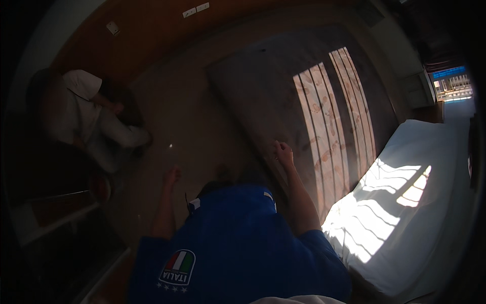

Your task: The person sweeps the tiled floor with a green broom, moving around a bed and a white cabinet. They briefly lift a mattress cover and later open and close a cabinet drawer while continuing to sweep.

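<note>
My left hand (172, 176) hangs at my left side above the dim brown floor (187, 116). Its fingers look curled in, and nothing shows in them, though the shade there is deep. Out in front of me on the right, my right hand (283, 152) is over the near edge of a large dark mattress (263, 101). Its fingers are bent toward the thumb, with no object visible in them. Whether this hand touches the mattress, I cannot tell. Barred sunlight shows a leaf-like pattern on the mattress cover.
A person (91, 116) in pale clothes sits low at the left. A white-covered surface (430, 223) lies at right, beside the mattress. Dark furniture with a pale edge (61, 223) stands lower left. A wooden panel (147, 35) with switch plates runs along the back; a bright window (453, 86) is far right.
</note>
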The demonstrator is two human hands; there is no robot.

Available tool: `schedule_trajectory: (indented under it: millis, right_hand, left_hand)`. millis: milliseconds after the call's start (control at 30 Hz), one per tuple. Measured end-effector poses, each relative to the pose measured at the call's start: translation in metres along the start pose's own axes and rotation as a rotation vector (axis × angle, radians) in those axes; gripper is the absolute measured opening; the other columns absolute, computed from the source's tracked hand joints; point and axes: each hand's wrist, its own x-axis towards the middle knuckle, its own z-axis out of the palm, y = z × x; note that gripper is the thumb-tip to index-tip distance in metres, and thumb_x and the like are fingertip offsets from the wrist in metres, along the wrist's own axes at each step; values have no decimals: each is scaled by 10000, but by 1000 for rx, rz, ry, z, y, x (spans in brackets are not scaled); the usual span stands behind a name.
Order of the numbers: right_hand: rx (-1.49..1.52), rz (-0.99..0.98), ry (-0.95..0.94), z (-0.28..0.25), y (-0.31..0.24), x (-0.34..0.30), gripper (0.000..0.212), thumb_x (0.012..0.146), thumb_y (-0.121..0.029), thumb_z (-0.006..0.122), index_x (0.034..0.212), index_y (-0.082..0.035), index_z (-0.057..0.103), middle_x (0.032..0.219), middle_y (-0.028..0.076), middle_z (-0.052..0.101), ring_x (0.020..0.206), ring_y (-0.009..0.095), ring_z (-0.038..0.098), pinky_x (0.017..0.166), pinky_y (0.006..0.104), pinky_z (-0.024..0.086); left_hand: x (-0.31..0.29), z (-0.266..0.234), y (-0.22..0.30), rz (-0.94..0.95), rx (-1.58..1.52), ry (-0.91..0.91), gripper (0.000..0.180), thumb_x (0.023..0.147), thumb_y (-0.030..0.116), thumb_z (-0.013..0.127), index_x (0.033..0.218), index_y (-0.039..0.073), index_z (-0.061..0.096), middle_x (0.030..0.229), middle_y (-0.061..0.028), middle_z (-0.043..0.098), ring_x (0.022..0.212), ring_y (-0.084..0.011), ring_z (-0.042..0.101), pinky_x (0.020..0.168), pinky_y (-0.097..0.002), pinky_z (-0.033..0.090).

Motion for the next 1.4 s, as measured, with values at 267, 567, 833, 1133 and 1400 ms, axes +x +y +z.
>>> schedule_trajectory:
  millis: [267,567,833,1133,1400]
  right_hand:
    - [-653,319,-245,37,166,-28,514,946,-448,489,1039,4,716,953,209,719,911,330,712,826,441,546]
    - [-351,462,-351,147,91,82,425,941,-372,498,946,-4,711,890,154,718,807,276,692,778,429,539]
    - [219,200,-60,162,-248,337,308,950,-320,595,998,-24,666,704,56,628,540,131,576,479,291,468]
    - [163,323,103,210,-325,435,333,951,-326,578,974,-5,663,757,100,696,612,204,669,603,353,542]
    - [-58,613,212,295,-268,368,429,899,-386,526,900,0,713,940,180,719,916,370,686,882,465,525]
  left_hand:
    - [-9,-50,-46,-224,-236,-171,315,994,256,521,1226,59,602,1061,-108,664,904,-255,670,766,-405,549]
    - [87,-79,136,-249,-2,-31,324,970,279,595,1190,44,629,1043,-97,674,853,-231,674,702,-349,544]
    - [217,-100,395,69,-65,91,377,983,418,574,1116,74,653,1026,-46,677,888,-150,647,742,-281,481]
    - [381,-156,352,-211,8,-109,287,942,322,615,1030,51,654,892,-80,675,792,-187,638,693,-332,495]
    - [528,-192,510,62,556,30,401,987,328,552,1182,-22,576,1095,-158,639,1025,-271,608,886,-375,480]
